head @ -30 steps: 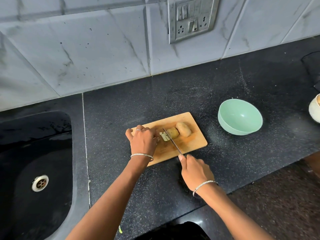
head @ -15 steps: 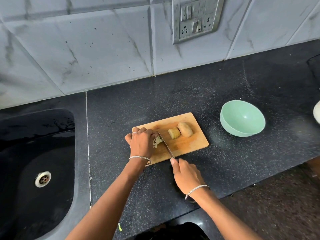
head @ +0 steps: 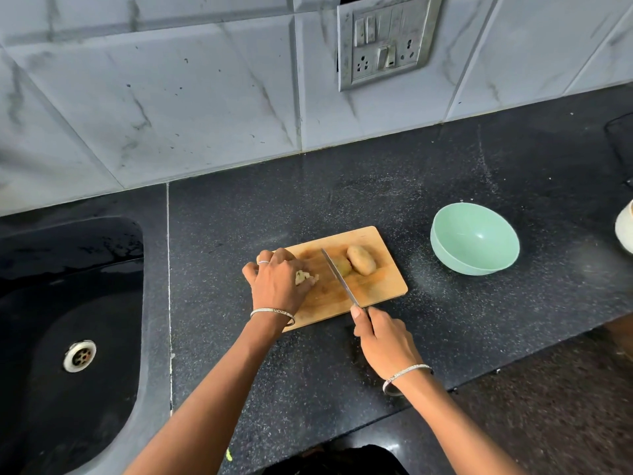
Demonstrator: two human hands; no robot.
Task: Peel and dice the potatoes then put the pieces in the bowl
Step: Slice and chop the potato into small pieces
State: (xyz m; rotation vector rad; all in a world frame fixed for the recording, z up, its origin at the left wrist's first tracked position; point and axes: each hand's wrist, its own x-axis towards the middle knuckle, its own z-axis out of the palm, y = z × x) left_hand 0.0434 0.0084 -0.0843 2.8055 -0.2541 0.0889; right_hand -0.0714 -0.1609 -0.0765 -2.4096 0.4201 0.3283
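Observation:
A wooden cutting board (head: 380,286) lies on the black counter. On its far right sits a whole potato (head: 361,259), with a cut potato half (head: 343,266) touching its left side. My left hand (head: 277,281) covers the board's left end and is closed on pale cut potato pieces (head: 306,277). My right hand (head: 383,341), just off the board's near edge, grips a knife handle. The knife blade (head: 339,277) slants across the board between the pieces and the potato half. A mint-green bowl (head: 474,243) stands empty to the right of the board.
A black sink (head: 72,337) with a metal drain lies to the left. The tiled wall with a switch plate (head: 382,39) rises behind. A white container (head: 625,231) shows at the right edge. The counter's front edge runs close behind my right wrist.
The knife blade has moved right, away from my left hand and up against the potato half. My left hand has gathered the cut pieces toward the board's left end.

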